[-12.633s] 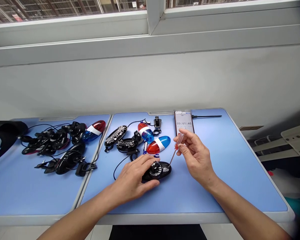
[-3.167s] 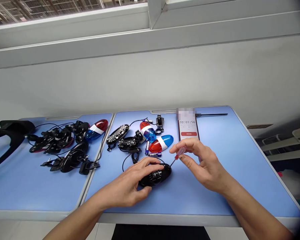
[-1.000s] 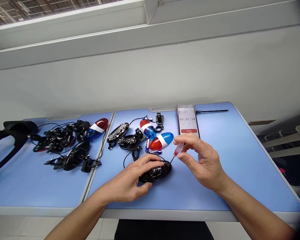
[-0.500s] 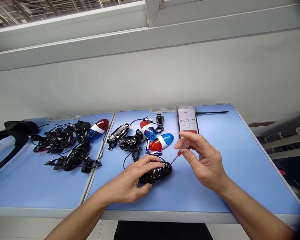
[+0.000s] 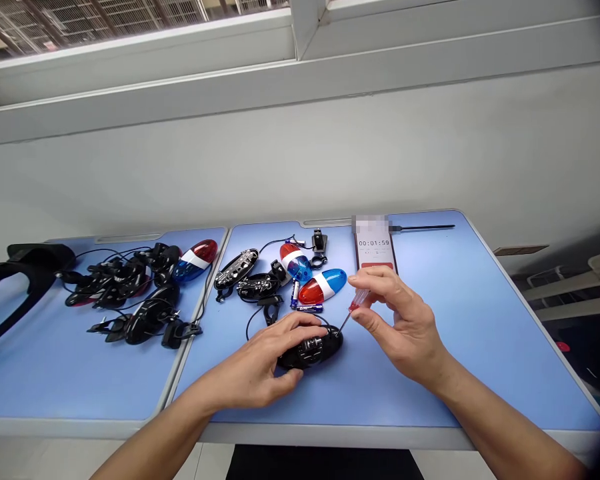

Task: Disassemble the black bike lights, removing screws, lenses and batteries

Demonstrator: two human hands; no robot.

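My left hand presses a black oval bike-light housing against the table, fingers over its top and thumb along the near side. My right hand pinches the clear handle of a small screwdriver with a red collar between thumb and fingers. The screwdriver's tip meets the right end of the housing; the screw there is too small to make out. Just behind lie a red-and-blue lens cover, a second such cover and several batteries.
Two opened black housings lie behind my left hand. A phone showing a timer lies at the back, a thin black rod beside it. On the left table are piled black lights with cables, another lens cover and a black curved frame.
My right fingers have shifted slightly on the screwdriver handle, thumb and forefinger closing nearer its collar. The left hand and the housing stay in place.
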